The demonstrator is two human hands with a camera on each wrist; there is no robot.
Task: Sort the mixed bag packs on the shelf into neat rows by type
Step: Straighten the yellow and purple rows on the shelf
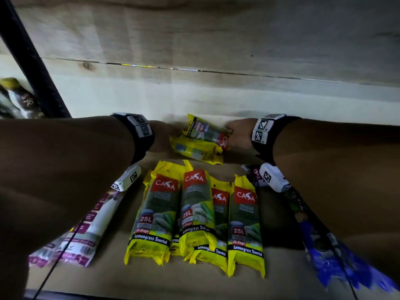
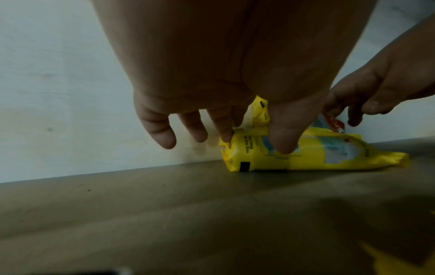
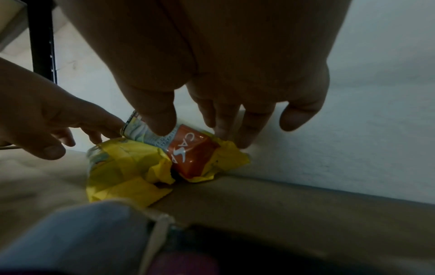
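While left hand (image 2: pixel 223 65) pinches front pack (image 2: pixel 313 158), right hand (image 3: pixel 223 55) pinches rear pack (image 3: pixel 193 150).

Yellow packs (image 1: pixel 245 224): six. Four lie in the near row, the third from the left mostly hidden behind its neighbours. Two lie far, at the back wall, one on the other.
Purple-and-white packs (image 1: pixel 91 226): at least two near left, overlapping, exact number unclear. One more at right, mostly hidden.
Blue pack (image 1: pixel 331 263): one, near right.
Dark packs (image 1: pixel 19 98), far left past the post (image 1: pixel 32 61): number unclear.
Hands: two, left hand (image 1: pixel 162 135) and right hand (image 1: pixel 240 135).
Wrist bands (image 1: pixel 140 135): two.
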